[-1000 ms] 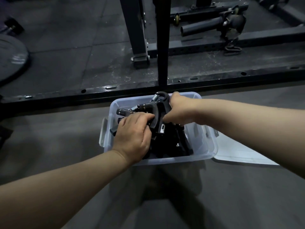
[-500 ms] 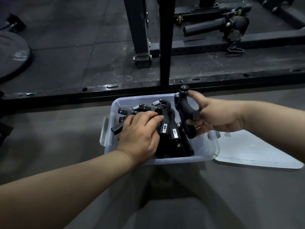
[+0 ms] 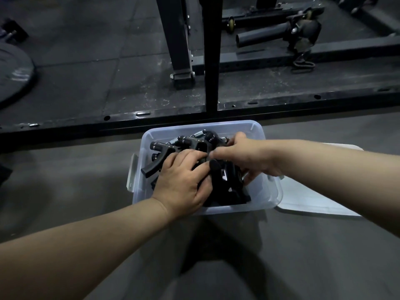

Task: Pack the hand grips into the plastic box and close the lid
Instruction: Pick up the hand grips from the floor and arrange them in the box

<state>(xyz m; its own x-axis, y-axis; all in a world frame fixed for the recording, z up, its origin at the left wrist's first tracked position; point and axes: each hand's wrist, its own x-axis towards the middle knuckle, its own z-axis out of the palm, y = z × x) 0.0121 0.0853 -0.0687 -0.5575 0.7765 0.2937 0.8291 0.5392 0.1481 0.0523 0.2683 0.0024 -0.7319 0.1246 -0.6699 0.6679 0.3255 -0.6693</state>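
Contents: clear rectangular plastic box (image 3: 273, 191) on grey floor, holding a heap of black spring-loaded hand grips (image 3: 173, 146); none seen outside it
Hands: left hand (image 3: 181, 182) spread flat, pressing the heap at 7 o'clock; right hand (image 3: 244, 154) curled over a grip at 3 o'clock, clasp cannot be told
Flat translucent lid (image 3: 313, 198): on floor, just beside box at 3 o'clock
Status, judged: packing nearly complete; lid not yet fitted

The plastic box (image 3: 274, 192) is translucent, the hand grips (image 3: 171, 150) matt black.
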